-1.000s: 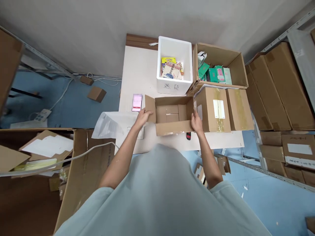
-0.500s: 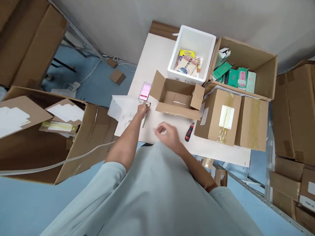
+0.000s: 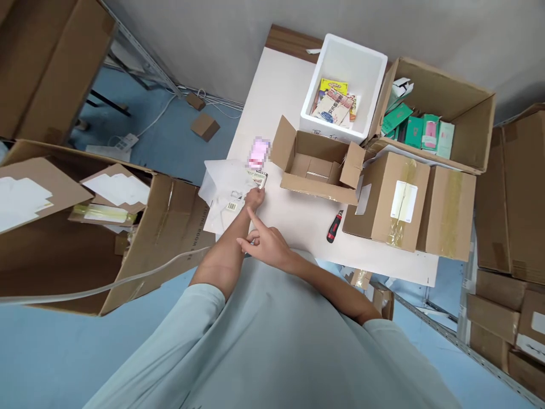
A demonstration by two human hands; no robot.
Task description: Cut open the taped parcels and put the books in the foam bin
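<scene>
The left hand point(image 3: 255, 197) covers the near end of a printed item point(image 3: 259, 178), and how its fingers meet it cannot be made out. The phone point(image 3: 259, 153) is blurred into blocks. Print on the bag's label point(image 3: 232, 205) is too small to read. The left edge cuts off a tall carton point(image 3: 46, 68).

a bare stretch runs from the table's point(image 3: 276, 85) far left corner along its left edge to the phone point(image 3: 259, 152) and plastic bag point(image 3: 217, 179). the open carton point(image 3: 319, 189) and foam box point(image 3: 353, 59) block the middle, taped boxes point(image 3: 383, 190) the right. by the near edge, a cutter point(image 3: 334, 228) breaks the gap between right hand point(image 3: 270, 244) and boxes.
</scene>
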